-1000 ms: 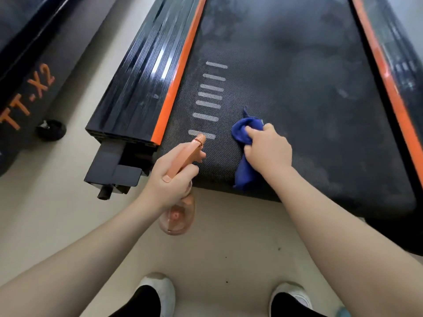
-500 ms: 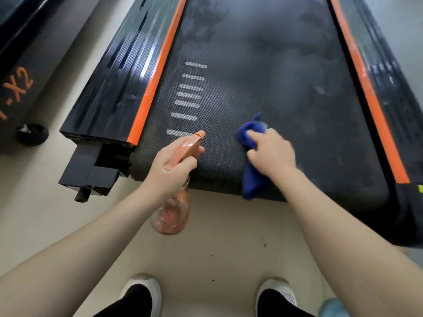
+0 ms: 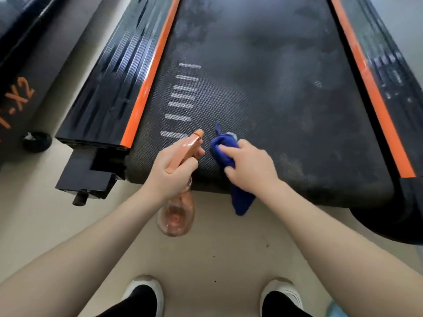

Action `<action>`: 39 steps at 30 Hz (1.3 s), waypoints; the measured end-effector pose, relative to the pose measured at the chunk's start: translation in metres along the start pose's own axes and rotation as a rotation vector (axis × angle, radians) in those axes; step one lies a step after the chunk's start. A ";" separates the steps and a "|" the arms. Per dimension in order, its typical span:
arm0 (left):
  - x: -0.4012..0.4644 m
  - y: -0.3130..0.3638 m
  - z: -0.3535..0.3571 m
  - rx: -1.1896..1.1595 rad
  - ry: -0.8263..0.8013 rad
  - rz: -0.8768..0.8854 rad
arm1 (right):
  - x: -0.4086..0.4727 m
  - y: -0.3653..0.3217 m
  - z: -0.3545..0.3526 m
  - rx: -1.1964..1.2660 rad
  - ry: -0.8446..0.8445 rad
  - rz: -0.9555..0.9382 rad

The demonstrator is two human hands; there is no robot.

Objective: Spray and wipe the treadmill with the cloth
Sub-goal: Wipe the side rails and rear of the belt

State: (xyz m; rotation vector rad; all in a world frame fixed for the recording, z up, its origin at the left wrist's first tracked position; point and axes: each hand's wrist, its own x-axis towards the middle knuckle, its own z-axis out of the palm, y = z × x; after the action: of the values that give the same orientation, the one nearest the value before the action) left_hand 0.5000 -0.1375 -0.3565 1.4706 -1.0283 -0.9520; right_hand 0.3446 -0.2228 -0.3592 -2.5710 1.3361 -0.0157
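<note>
At the near end of the treadmill (image 3: pixel 263 76), the right hand (image 3: pixel 250 167) has its fingers (image 3: pixel 225 152) curled round a bunched blue cloth (image 3: pixel 223 149) and presses it on the belt, while the cloth's loose tail hangs over the rear edge toward the floor (image 3: pixel 217 255). Just beside it on the left, the left hand (image 3: pixel 170 172) grips an orange spray bottle (image 3: pixel 176 216) by the neck, nozzle pointing up the belt, its clear body hanging below the edge. The belt's long axis runs away from the person, so the unwiped stretch lies ahead of the cloth and off to its right, where dull smears show. Open room is widest to the right, up to the orange side strip (image 3: pixel 375 106); leftward the bottle hand blocks the sweep. The right hand is the nearer one for wiping, and I judge that the next stroke suits a push forward or rightward.
</note>
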 end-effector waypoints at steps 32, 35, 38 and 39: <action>-0.053 -0.050 0.033 0.596 -0.423 0.093 | -0.047 0.079 -0.013 0.143 0.319 0.305; -0.050 -0.045 0.046 0.558 -0.409 0.066 | -0.059 0.090 -0.014 0.125 0.351 0.379; -0.051 -0.035 0.066 0.470 -0.503 0.103 | -0.068 0.109 -0.018 0.185 0.409 0.531; -0.049 -0.031 0.074 0.448 -0.519 0.119 | -0.070 0.116 -0.019 0.224 0.427 0.573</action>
State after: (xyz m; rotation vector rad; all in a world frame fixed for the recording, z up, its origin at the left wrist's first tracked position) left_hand 0.4177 -0.1110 -0.3946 1.5262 -1.7802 -1.0909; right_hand 0.2083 -0.2340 -0.3586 -1.9841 2.0422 -0.6002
